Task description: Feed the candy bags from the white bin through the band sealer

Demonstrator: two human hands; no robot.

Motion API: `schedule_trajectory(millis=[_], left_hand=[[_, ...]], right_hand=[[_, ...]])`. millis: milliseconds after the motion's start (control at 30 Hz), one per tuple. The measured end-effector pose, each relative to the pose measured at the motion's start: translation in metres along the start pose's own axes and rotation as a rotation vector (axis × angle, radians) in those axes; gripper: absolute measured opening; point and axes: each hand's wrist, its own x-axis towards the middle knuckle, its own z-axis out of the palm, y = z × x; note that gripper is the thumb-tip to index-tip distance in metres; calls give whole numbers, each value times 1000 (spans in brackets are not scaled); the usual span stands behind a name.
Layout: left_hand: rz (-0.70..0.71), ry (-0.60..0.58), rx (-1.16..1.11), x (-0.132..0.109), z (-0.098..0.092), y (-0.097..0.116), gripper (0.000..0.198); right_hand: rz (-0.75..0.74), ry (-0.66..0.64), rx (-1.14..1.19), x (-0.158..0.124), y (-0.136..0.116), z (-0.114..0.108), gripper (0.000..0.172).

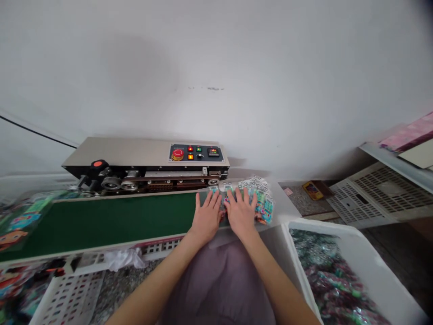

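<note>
Both my hands lie flat, fingers spread, on a clear plastic packet of small colourful items [262,198] at the right end of a green conveyor belt [111,221]. My left hand [206,216] rests on the packet's left part, over the belt's end. My right hand [241,212] presses on the packet's middle, touching my left hand. Behind the belt stands a band sealing machine [145,164] with a control panel [196,153] showing a red stop button and lit lamps.
A white crate [358,253] full of wrapped items stands at the lower right. A perforated white crate [372,192] lies on its side at the right. More colourful packets [20,225] lie at the belt's left end. Another white crate [67,298] sits below the belt.
</note>
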Motion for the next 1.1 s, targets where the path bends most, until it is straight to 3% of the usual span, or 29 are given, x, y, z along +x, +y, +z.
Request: schedule_trajectory(millis=[167,300,367,533,667,767,833,933,1000,1100], left_hand=[[-21,49,7,3,-14,1,50],[158,41,-88,17,0,16,51],[181,34,-104,20,9,19,53],[125,21,-52,9,12,2,53],[36,-8,-12,-5,-4,-14,51],[-51,12,26,-2,-17,-12,49],[2,28,26,7,-20,-6,48],[215,-8,-24,22,-13,3,48],[289,-28,-46,27,-3,4,49],[278,5,-29,25,9,-2,50]], right_hand=[[54,35,34,-3,0,-11,46],[80,9,-13,-15,21,-12,46],[81,-15,-27,-16,26,-9,47],[70,-25,31,-1,8,3,47],[-4,-20,126,6,-11,5,46],[34,56,130,4,-4,2,48],[114,93,88,3,10,0,49],[189,44,21,1,28,1,51],[157,-5,1,0,37,4,51],[52,-30,-14,-1,45,6,51]])
